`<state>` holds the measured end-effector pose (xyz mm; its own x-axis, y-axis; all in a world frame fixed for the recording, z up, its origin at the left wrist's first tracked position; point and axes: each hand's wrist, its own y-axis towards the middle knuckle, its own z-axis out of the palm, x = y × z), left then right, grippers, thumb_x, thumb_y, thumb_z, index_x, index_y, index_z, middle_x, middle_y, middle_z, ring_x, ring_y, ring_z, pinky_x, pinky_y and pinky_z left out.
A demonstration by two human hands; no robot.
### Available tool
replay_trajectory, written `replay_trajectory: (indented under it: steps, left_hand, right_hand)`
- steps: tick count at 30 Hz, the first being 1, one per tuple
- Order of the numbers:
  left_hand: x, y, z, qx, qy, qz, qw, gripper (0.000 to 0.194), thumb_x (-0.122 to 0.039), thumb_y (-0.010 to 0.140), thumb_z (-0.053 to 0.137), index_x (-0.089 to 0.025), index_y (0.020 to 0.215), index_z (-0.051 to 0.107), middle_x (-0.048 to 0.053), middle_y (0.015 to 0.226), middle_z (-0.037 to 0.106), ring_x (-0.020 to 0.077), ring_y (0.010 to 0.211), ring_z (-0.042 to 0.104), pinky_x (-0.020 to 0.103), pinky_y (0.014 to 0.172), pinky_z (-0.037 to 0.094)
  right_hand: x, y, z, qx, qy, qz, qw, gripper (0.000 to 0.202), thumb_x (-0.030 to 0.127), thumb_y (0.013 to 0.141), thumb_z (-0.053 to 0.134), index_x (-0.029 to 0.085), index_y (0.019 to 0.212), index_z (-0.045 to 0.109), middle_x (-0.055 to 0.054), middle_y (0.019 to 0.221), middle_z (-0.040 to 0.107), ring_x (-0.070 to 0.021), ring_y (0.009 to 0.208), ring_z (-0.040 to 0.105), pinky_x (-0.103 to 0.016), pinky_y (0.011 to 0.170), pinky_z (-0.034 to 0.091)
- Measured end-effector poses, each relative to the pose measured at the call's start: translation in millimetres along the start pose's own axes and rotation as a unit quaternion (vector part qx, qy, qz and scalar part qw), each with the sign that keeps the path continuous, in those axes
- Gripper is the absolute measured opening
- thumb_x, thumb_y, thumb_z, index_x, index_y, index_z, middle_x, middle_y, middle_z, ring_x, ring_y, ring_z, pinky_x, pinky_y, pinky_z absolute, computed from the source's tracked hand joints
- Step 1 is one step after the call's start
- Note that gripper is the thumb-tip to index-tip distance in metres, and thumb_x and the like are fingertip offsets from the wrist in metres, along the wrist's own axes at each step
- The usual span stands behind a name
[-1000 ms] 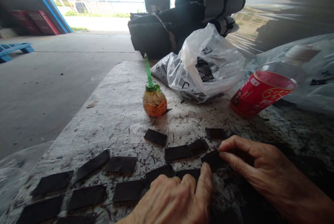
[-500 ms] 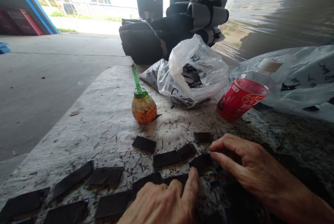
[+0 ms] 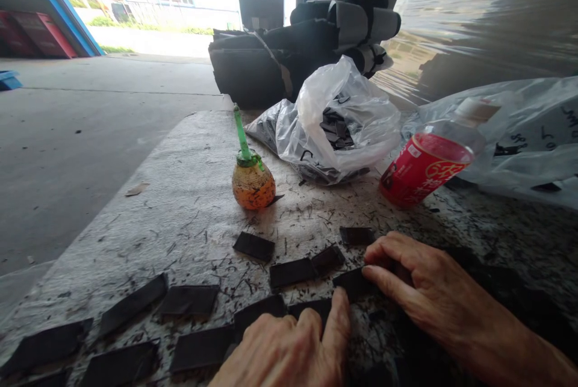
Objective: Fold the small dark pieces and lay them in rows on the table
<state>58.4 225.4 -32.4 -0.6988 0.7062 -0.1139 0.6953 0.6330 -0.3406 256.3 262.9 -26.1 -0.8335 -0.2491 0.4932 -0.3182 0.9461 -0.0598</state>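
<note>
Several small, flat black rectangular pieces lie in loose rows across the pale work surface [image 3: 180, 206]. My left hand [image 3: 289, 348] rests low in the middle, index finger stretched out with its tip at the near edge of one black piece [image 3: 351, 283]. Its other fingers bend down over the rows, their tips out of sight. To the right, my right hand [image 3: 419, 272] pinches that same piece's right end between thumb and forefinger. Just beyond these fingers lies another black piece [image 3: 356, 235]. A further black piece [image 3: 292, 272] sits to the left.
An orange-and-green squeeze bulb [image 3: 253, 185] stands on the surface. Behind it is an open plastic bag [image 3: 311, 116] of black pieces. A tilted red-labelled bottle [image 3: 424, 164] leans near another plastic bag [image 3: 528, 134]. Black rolls [image 3: 271, 62] are stacked behind. Dark scraps litter the surface.
The whole view has shifted slightly, so everything appears a little to the right. Both hands stay at the same black piece, with the right thumb and forefinger slightly farther over its end.
</note>
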Motion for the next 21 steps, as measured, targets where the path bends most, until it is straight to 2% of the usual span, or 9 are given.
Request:
replay_trajectory:
  steps: [3,6,12,14,17,21]
  left_hand:
    - [-1.6,0.3,-6.7,0.02,-0.007,-0.008,1.0,0.057,-0.007,0.084,0.039,-0.012,0.138,0.024,0.008,0.08,0.067,0.0233,0.054,0.065,0.028,0.04,0.047]
    - [-2.6,0.2,-12.3,0.043,-0.031,-0.007,0.999,0.055,-0.009,0.086,0.037,-0.012,0.139,0.024,0.01,0.084,0.067,0.0228,0.056,0.065,0.027,0.041,0.046]
    - [0.7,-0.9,-20.1,0.051,-0.135,-0.025,0.989,0.049,-0.01,0.085,0.041,-0.016,0.133,0.034,0.01,0.09,0.068,0.0206,0.061,0.066,0.025,0.046,0.043]
    - [1.6,-1.1,-18.4,0.031,-0.135,-0.022,0.99,0.052,-0.007,0.081,0.041,-0.016,0.132,0.035,0.01,0.088,0.068,0.0199,0.061,0.066,0.025,0.047,0.044]
    - [1.1,-0.2,-10.5,-0.028,-0.097,-0.009,0.995,0.057,-0.009,0.078,0.042,-0.014,0.134,0.034,0.009,0.078,0.067,0.0187,0.05,0.062,0.024,0.041,0.041]
    - [-3.6,1.0,-0.1,-0.073,-0.071,-0.016,0.995,0.059,-0.011,0.075,0.043,-0.014,0.134,0.037,0.009,0.067,0.065,0.0204,0.041,0.056,0.027,0.036,0.039]
  right_hand:
    - [1.1,-0.9,1.5,-0.006,-0.014,0.013,1.0,0.004,0.022,0.08,0.053,0.022,0.077,0.056,0.0,0.08,0.059,-0.0158,0.073,0.058,-0.03,0.068,0.045]
    - [0.4,-0.7,2.7,-0.008,-0.028,0.009,1.0,0.003,0.021,0.079,0.054,0.023,0.076,0.054,0.001,0.078,0.059,-0.0157,0.07,0.058,-0.029,0.066,0.044]
    - [-4.7,0.8,-0.3,0.013,-0.013,-0.01,1.0,0.008,0.017,0.08,0.048,0.023,0.079,0.053,0.0,0.08,0.059,-0.0152,0.073,0.058,-0.029,0.069,0.045]
    - [-4.0,0.8,-1.4,0.02,-0.009,-0.008,1.0,0.01,0.017,0.081,0.046,0.023,0.08,0.054,-0.001,0.08,0.059,-0.0151,0.073,0.058,-0.029,0.069,0.045]
    - [1.7,-0.1,-0.1,0.02,-0.012,0.021,1.0,0.008,0.024,0.083,0.046,0.022,0.08,0.053,-0.001,0.08,0.059,-0.0163,0.073,0.058,-0.031,0.068,0.045]
    - [11.1,-1.9,7.4,-0.025,-0.05,0.065,0.996,0.014,0.034,0.078,0.056,0.022,0.079,0.051,-0.003,0.082,0.058,-0.02,0.074,0.06,-0.034,0.066,0.045]
